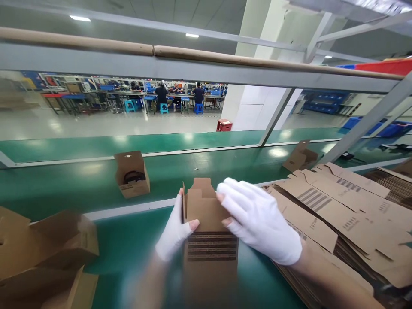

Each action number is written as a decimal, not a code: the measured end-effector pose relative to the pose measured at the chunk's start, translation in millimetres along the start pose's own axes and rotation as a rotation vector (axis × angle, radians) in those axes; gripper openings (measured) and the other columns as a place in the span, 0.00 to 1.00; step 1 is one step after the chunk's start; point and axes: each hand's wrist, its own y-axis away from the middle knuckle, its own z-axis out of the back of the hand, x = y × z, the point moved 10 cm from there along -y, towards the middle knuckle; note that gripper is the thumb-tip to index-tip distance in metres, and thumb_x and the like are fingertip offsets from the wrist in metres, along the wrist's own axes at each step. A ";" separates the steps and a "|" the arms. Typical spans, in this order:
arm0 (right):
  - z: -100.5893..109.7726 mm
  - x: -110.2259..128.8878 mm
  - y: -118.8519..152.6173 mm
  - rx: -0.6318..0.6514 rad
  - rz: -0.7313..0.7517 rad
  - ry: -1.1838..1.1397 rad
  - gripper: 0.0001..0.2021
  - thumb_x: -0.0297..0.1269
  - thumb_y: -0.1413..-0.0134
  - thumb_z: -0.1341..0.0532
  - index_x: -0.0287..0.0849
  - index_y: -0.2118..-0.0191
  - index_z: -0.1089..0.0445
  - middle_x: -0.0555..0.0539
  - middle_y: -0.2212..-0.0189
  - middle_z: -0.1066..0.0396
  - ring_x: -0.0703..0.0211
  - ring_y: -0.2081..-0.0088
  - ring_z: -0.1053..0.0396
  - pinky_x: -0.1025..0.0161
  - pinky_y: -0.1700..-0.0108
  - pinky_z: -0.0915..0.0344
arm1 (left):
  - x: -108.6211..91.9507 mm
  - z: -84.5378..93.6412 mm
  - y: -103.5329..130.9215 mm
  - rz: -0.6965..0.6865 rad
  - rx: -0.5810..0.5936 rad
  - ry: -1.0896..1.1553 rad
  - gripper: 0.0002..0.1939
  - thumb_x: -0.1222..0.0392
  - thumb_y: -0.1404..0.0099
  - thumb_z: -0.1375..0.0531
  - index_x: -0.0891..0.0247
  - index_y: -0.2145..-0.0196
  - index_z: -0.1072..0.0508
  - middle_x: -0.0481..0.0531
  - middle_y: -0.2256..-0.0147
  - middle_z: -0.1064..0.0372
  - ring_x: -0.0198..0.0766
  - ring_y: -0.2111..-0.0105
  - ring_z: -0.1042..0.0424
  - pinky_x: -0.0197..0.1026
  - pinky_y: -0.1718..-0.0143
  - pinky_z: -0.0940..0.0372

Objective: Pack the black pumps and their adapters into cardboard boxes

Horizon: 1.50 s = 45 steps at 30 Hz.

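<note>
A brown cardboard box, partly folded, stands in front of me with its upper flaps raised and dark printed stripes on the near panel. My left hand, in a white glove with bare fingertips, grips its left side, thumb on the near face and fingers along the left flap. At the right edge is my gloved right hand, its index finger and thumb on the cardboard and its other fingers reaching over the far corner. The right hand hides that side of the box.
Flat carton blanks lie stacked at the right. Open boxes stand at the near left. On the green bench are an open box with a dark item inside and another box. A metal frame crosses above; people sit working beyond.
</note>
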 end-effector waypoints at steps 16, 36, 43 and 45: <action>-93.5 16.8 7.7 0.562 0.143 -0.141 0.25 0.60 0.53 0.38 0.41 0.61 0.32 0.49 0.76 0.35 0.56 0.72 0.38 0.60 0.67 0.42 | 1.0 11.8 7.7 -0.032 -0.114 -0.327 0.54 0.47 0.49 0.34 0.56 0.35 0.63 0.58 0.35 0.61 0.56 0.37 0.52 0.59 0.38 0.50; -61.5 -102.5 30.4 0.039 -0.655 -0.863 0.21 0.47 0.35 0.50 0.45 0.42 0.40 0.44 0.42 0.40 0.54 0.39 0.46 0.50 0.36 0.52 | -34.7 -12.2 15.7 -0.268 0.013 -0.784 0.27 0.63 0.59 0.37 0.57 0.58 0.36 0.57 0.40 0.59 0.54 0.48 0.39 0.56 0.47 0.40; -129.1 -47.2 39.2 0.411 -0.740 -1.591 0.31 0.46 0.49 0.35 0.40 0.42 0.41 0.41 0.46 0.35 0.48 0.47 0.36 0.51 0.44 0.38 | -49.2 -36.8 23.9 -0.487 0.077 -0.707 0.20 0.54 0.51 0.37 0.58 0.61 0.38 0.61 0.36 0.63 0.59 0.39 0.51 0.58 0.43 0.47; -132.2 -45.0 41.2 0.447 -0.727 -1.581 0.32 0.39 0.53 0.31 0.40 0.43 0.41 0.41 0.46 0.35 0.48 0.47 0.35 0.51 0.44 0.38 | -54.9 -39.2 26.4 -0.529 0.080 -0.698 0.19 0.56 0.51 0.38 0.57 0.61 0.39 0.61 0.39 0.56 0.56 0.41 0.47 0.56 0.44 0.46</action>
